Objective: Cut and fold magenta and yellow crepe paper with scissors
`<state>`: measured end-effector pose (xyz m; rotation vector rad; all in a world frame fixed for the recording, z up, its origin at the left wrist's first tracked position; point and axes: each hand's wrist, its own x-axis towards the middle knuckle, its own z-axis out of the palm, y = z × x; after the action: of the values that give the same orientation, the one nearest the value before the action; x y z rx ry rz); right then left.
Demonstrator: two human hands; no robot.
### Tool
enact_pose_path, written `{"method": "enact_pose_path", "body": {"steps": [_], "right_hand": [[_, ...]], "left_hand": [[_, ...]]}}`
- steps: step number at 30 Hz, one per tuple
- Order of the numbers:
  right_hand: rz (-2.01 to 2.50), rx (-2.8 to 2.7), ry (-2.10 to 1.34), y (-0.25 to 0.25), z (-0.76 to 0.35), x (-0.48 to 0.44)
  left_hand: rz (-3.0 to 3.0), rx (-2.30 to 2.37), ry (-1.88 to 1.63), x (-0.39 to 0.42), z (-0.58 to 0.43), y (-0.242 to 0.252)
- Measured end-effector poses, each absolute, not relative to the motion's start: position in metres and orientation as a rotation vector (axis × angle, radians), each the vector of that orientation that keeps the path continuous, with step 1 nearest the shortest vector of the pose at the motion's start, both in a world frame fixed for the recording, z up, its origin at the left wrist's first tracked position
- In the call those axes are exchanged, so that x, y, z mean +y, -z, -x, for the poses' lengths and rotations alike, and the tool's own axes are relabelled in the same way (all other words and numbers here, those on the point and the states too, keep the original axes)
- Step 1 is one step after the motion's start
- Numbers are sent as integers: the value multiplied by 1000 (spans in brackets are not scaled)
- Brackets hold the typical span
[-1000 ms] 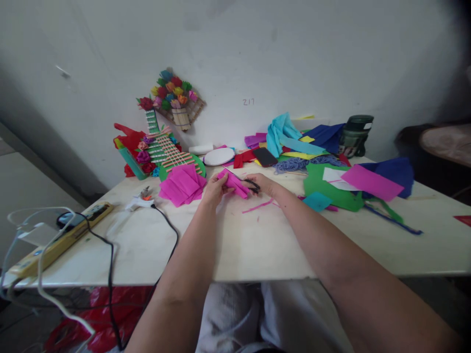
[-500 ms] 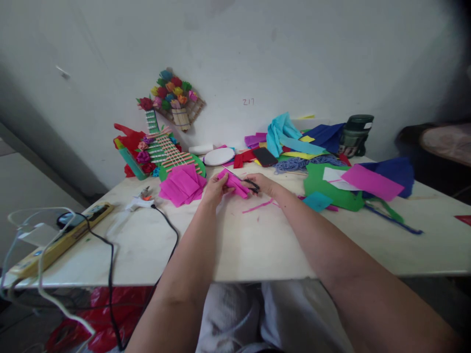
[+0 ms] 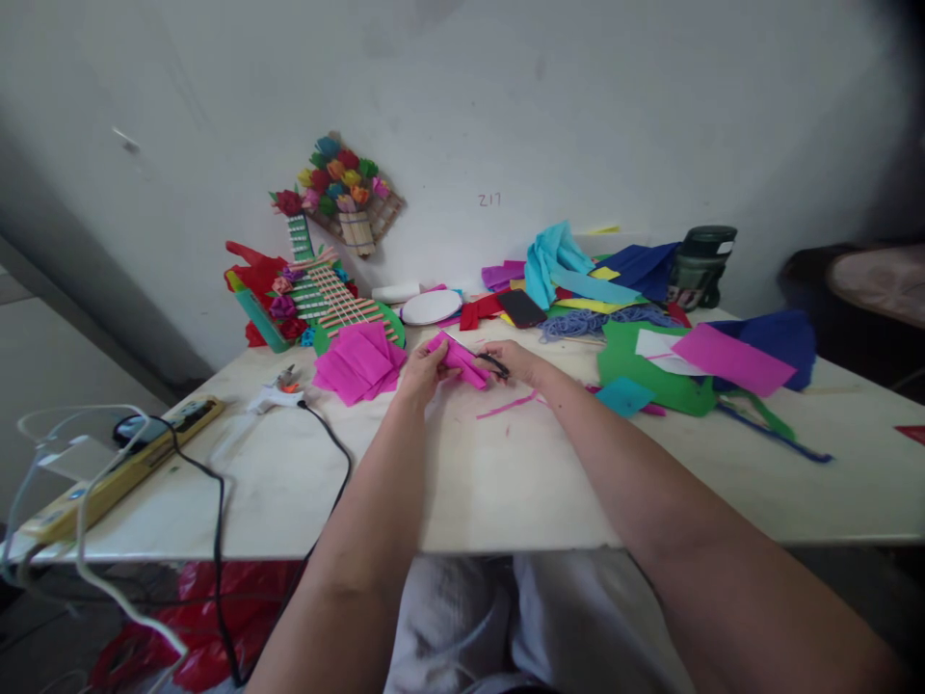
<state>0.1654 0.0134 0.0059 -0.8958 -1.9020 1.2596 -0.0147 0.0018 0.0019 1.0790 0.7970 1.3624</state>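
1. Two hands are occupied: the left hand (image 3: pixel 428 368) pinches folded pink paper (image 3: pixel 468 370), the right hand (image 3: pixel 515 360) grips scissors (image 3: pixel 494 363).
2. This paper is between both hands, near the pink stack (image 3: pixel 359 364).
3. Better to hold the layers tight, with fingers away from the scissors.

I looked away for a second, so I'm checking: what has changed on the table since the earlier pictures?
Nothing clearly moved, and nothing was taken hold of or let go. The left hand still holds the folded pink paper, the right hand still holds the black-handled scissors, and the pink stack lies where it was.
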Motion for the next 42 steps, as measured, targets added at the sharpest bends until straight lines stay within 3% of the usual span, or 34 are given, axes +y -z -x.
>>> {"method": "enact_pose_path", "body": {"steps": [15,42], "right_hand": [[881,-1832,-1420,-14,-166,7],[925,-1813,-1265,-11,-162,8]], "left_hand": [[-1077,783,-1366,4,16,0],[-1078,811,-1314,-1,11,-3]]}}
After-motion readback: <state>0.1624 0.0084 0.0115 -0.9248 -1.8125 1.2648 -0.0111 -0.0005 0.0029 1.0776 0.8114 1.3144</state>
